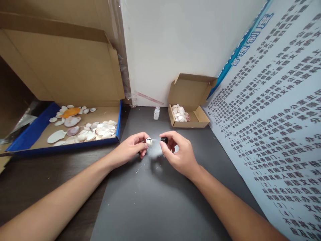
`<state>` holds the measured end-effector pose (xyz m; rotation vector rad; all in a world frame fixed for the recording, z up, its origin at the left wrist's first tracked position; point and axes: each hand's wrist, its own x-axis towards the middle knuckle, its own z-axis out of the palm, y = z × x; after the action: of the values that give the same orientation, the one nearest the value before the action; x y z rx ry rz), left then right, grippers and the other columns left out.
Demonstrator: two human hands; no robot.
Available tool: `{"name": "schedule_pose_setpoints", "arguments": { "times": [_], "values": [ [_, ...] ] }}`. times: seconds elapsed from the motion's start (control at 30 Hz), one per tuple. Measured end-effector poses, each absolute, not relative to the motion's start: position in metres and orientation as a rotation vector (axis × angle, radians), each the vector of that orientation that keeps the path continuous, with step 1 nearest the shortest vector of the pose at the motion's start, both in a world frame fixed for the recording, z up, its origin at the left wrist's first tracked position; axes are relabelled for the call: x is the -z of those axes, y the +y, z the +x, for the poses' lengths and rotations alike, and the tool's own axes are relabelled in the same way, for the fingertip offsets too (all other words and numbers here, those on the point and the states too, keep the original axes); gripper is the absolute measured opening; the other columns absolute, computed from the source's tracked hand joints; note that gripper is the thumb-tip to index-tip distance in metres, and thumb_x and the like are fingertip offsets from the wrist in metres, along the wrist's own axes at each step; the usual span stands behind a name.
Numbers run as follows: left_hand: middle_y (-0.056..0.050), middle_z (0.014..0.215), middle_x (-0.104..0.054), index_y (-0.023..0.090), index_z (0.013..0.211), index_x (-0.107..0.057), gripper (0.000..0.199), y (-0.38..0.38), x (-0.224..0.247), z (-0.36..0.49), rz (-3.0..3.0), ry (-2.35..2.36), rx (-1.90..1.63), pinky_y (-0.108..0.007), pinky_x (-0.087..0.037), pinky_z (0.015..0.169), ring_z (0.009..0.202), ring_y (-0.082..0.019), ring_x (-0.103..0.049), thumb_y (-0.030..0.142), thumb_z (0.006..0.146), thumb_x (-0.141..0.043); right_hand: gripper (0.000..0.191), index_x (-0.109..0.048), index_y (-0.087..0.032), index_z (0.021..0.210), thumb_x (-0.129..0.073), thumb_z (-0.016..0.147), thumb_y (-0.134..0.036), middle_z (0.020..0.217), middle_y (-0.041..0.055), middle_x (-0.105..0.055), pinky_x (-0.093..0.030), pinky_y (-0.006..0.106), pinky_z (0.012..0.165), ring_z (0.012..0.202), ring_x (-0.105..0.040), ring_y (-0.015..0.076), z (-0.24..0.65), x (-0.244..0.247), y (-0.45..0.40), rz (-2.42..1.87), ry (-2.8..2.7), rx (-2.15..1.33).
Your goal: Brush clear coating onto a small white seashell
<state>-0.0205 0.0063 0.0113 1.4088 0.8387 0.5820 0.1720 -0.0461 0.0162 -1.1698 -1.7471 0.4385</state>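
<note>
Head: right hand [182,152] above mat [150,207], white wall [160,50] beyond.

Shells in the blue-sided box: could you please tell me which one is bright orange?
The broad orange shell toward the back of the blue-sided box; the other shells there look mostly white, cream or pinkish.

Soft, even light, dimmer in the far left corner.
From here, blurry shadows pool on the dark mat [140,207] below the right hand [179,152], beside a pale sheen; the lettered poster [250,110] stretches toward the edge.
</note>
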Motion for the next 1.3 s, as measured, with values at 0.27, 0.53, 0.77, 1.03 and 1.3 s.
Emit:
{"name": "schedule_pose_setpoints", "arguments": {
  "times": [0.27, 0.53, 0.77, 1.03, 1.3],
  "values": [
    [0.007, 0.056, -0.054, 0.019, 0.085, -0.050, 0.017, 0.006, -0.014, -0.019, 1.394, 0.863, -0.589, -0.022, -0.038, 0.055, 0.051, -0.009, -0.047, 0.033, 0.082, -0.060, 0.013, -0.063, -0.019, 0.095, -0.058, 0.083, -0.017, 0.074, -0.0009, -0.060, -0.045, 0.025, 0.057, 0.057, -0.050, 0.0112, 0.173, -0.017, -0.046, -1.154, -1.732, -0.402],
    [0.005, 0.056, -0.056, 0.018, 0.086, -0.051, 0.020, 0.007, -0.012, -0.020, 1.353, 0.856, -0.601, -0.021, -0.037, 0.053, 0.050, -0.008, -0.048, 0.032, 0.081, -0.064, 0.012, -0.062, -0.020, 0.095, -0.057, 0.084, -0.019, 0.070, -0.0026, -0.057, -0.044, 0.024, 0.054, 0.055, -0.050, 0.0111, 0.174, -0.019, -0.045, -1.160, -1.691, -0.450],
    [0.003, 0.078, -0.055, 0.017, 0.085, -0.052, 0.023, 0.006, -0.010, -0.019, 1.241, 0.840, -0.714, -0.022, -0.040, 0.050, 0.052, -0.005, -0.048, 0.036, 0.081, -0.065, 0.010, -0.061, -0.020, 0.093, -0.058, 0.084, -0.020, 0.072, -0.0012, -0.060, -0.044, 0.025, 0.056, 0.056, -0.050, 0.0114, 0.171, -0.018, -0.046, -1.211, -1.682, -0.410],
    [0.006, 0.066, -0.046, 0.020, 0.081, -0.047, 0.016, 0.005, -0.004, -0.020, 1.488, 0.961, -0.756, -0.023, -0.034, 0.052, 0.052, -0.008, -0.041, 0.033, 0.086, -0.055, 0.008, -0.061, -0.020, 0.089, -0.058, 0.085, -0.026, 0.068, -0.0028, -0.054, -0.043, 0.025, 0.057, 0.059, -0.051, 0.0126, 0.192, -0.016, -0.029, -1.331, -1.449, -0.400],
    [-0.003, 0.094, -0.059, 0.022, 0.101, -0.055, 0.015, 0.016, -0.008, 0.030, 2.283, 1.112, -0.612, -0.032, -0.042, 0.072, 0.080, -0.019, -0.056, 0.025, 0.090, -0.046, 0.017, -0.059, -0.019, 0.096, -0.050, 0.093, -0.033, 0.073, -0.0020, -0.052, -0.040, 0.025, 0.059, 0.063, -0.048, 0.0131, 0.200, -0.001, -0.015, -1.185, -1.111, -0.487]
  ]
}}
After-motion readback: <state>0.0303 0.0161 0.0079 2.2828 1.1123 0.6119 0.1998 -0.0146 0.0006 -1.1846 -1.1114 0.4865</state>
